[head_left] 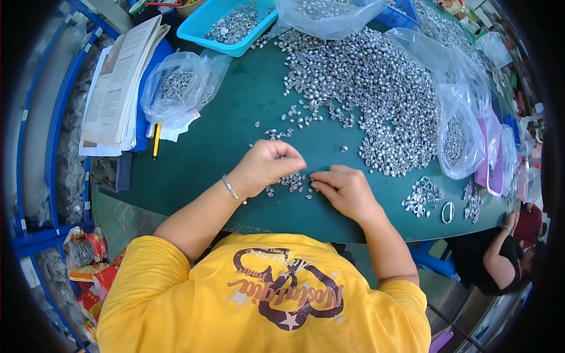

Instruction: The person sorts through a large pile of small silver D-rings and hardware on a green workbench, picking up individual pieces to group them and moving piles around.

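My left hand (263,167) is closed in a pinch, thumb against forefinger, above a small group of silvery metal pieces (292,181) on the green tabletop (235,129). To its right, my right hand (348,189) also has thumb and fingers pressed together, its tips at the edge of that group. Whatever either pinch holds is too small or hidden to make out. A large heap of similar rounded, shiny metal pieces (388,88) spreads over the table beyond my right hand. A few strays lie between the heap and my hands.
At the far left stand papers (115,88), a clear bag of metal parts (176,88) and a yellow pen (156,141). A light-blue basket (194,26) is at the back. Rightward are ring-like parts (421,197), another bag (456,141), a purple tray (487,156) and a person (494,259).
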A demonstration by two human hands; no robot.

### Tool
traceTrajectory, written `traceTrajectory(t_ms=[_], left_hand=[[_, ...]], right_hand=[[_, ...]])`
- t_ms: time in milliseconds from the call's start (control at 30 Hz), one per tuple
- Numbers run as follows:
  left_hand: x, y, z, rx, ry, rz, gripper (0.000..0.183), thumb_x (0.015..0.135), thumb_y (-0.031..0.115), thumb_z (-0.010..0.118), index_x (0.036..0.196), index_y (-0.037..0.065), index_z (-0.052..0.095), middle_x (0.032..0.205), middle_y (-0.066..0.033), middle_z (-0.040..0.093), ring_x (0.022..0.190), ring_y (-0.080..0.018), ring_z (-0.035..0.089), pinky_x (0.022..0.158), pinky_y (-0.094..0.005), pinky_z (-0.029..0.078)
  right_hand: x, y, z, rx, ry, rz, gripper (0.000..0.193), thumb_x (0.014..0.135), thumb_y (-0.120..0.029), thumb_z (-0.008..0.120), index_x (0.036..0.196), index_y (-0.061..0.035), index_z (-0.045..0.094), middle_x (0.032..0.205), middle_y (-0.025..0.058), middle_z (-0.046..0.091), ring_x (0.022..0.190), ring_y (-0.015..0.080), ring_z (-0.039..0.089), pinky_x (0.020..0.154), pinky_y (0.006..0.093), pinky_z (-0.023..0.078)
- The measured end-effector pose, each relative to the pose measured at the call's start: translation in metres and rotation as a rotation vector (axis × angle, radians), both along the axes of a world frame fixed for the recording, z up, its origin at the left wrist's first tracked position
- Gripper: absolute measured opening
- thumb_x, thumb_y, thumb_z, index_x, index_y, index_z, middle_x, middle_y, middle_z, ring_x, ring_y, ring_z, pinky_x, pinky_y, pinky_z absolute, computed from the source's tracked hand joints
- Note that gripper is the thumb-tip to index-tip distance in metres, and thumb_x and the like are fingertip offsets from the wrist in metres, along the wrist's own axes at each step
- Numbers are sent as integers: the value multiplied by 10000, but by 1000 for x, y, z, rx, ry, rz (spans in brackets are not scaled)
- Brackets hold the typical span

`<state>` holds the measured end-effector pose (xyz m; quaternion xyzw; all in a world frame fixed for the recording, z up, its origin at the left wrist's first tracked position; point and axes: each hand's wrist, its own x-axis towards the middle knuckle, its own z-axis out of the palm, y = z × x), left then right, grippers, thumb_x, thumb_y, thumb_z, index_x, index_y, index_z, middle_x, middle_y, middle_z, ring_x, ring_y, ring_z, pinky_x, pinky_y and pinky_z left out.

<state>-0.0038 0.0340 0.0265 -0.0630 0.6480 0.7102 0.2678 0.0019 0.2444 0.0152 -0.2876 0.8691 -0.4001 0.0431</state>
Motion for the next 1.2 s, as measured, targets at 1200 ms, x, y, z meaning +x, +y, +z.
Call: traceTrajectory(t_ms=[1200], left_hand=[[21, 3, -4, -164, 382, -136, 75, 807, 88, 647, 858, 35, 658, 758, -23, 632, 660, -81, 575, 598, -221, 463]], right_hand=[[5, 28, -2, -706, -1030, -100, 100, 793, -106, 632, 838, -16, 634, 644, 20, 577, 578, 120, 546, 513, 272, 435]])
